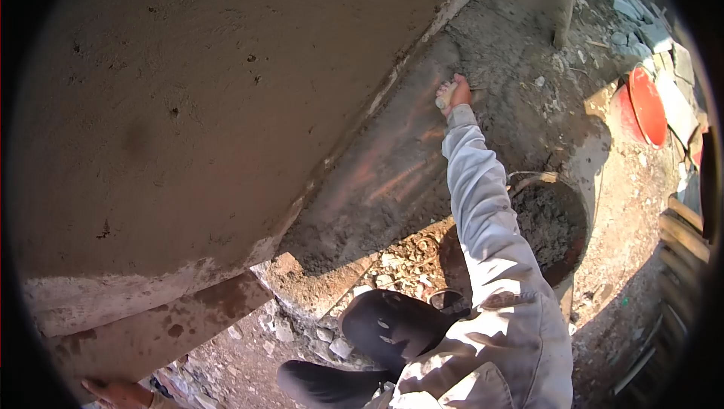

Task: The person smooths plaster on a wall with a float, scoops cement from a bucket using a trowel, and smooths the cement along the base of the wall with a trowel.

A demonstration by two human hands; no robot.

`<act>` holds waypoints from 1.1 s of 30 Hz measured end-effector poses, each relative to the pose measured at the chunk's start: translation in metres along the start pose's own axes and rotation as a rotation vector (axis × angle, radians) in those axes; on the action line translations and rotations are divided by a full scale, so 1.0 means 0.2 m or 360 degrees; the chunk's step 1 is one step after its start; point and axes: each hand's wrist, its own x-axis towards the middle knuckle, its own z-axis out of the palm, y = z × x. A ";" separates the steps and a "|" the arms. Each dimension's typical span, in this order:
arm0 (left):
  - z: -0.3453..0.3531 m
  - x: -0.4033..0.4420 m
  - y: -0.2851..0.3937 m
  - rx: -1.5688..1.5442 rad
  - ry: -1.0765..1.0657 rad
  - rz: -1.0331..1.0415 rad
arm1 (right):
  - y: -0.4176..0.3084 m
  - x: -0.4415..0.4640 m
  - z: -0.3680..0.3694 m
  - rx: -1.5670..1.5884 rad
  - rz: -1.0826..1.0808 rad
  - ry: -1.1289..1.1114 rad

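Out at the end of the outstretched sleeve, my right hand is closed around a pale, rounded handle; what the handle belongs to cannot be made out. The hand is over a strip of wet grey mortar that runs along the foot of a plastered wall. At the bottom left, my left hand lies with fingers spread on the lower edge of a stained wooden board. That board lies against the wall's lower edge.
A bucket of grey mortar stands right of my right arm. Farther right are a red container, broken slabs and wooden slats. A post rises at the top. Rubble lies near my legs.
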 end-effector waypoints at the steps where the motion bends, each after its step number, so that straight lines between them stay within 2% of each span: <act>1: -0.01 0.08 -0.20 0.0401 0.0001 0.0343 | -0.01 0.00 0.02 -0.0048 0.0037 -0.0019; 3: -0.04 0.14 -0.37 0.0877 0.0022 0.0717 | -0.07 0.10 0.02 -0.0187 0.0177 -0.0157; 5: -0.06 0.17 -0.40 0.0973 0.0037 0.0735 | -0.21 0.30 -0.01 -0.0377 0.0363 -0.0396; 8: -0.08 0.13 -0.33 0.0967 -0.0011 0.0672 | -0.15 0.19 0.11 -0.0456 0.0193 -0.0330; 10: -0.09 0.02 -0.09 0.0924 0.0002 0.0723 | -0.08 0.14 0.12 -0.0415 0.0137 -0.0369; 13: -0.06 -0.04 0.11 0.0432 0.0027 0.0311 | -0.04 -0.05 0.17 -0.0393 0.0086 -0.0455; 15: -0.03 -0.10 0.34 -0.0218 0.0079 -0.0356 | -0.06 -0.22 0.23 -0.0396 0.0054 -0.0516; 16: -0.02 -0.10 0.33 -0.0439 0.0152 -0.0466 | -0.07 -0.32 0.26 -0.0400 0.0035 -0.0541; 19: -0.02 -0.12 0.41 -0.0680 0.0184 -0.0588 | -0.19 -0.72 0.31 -0.0499 -0.0039 -0.0617; 22: -0.01 -0.12 0.27 -0.0827 0.0133 -0.0377 | -0.37 -1.30 0.26 -0.0787 -0.0174 -0.0658; 23: 0.01 -0.09 0.14 -0.0467 0.0134 0.0055 | -0.43 -1.49 0.21 -0.0915 -0.0230 -0.0649; 25: 0.06 -0.07 0.04 -0.0418 0.0154 0.0270 | -0.55 -1.89 0.11 -0.1187 -0.0339 -0.0606; 26: 0.09 -0.08 0.04 -0.0506 0.0145 0.0274 | -0.59 -2.11 0.05 -0.1379 -0.0470 -0.0447; 27: 0.12 -0.09 0.07 -0.0633 0.0127 0.0231 | -0.68 -2.07 -0.18 -0.1415 -0.0411 -0.0434; 28: 0.13 -0.11 0.09 -0.0744 0.0127 0.0175 | -0.74 -2.14 -0.33 -0.1782 -0.0688 -0.0388; 30: 0.13 -0.13 0.14 -0.0953 0.0123 0.0078 | -0.83 -2.30 -0.62 -0.2679 -0.1215 -0.0177; 32: 0.09 -0.16 0.20 -0.1134 0.0109 0.0016 | -0.94 -2.38 -0.94 -0.3826 -0.1791 -0.0001; 33: 0.07 -0.18 0.26 -0.1224 0.0099 0.0003 | -0.92 -2.48 -0.95 -0.3835 -0.1568 0.0129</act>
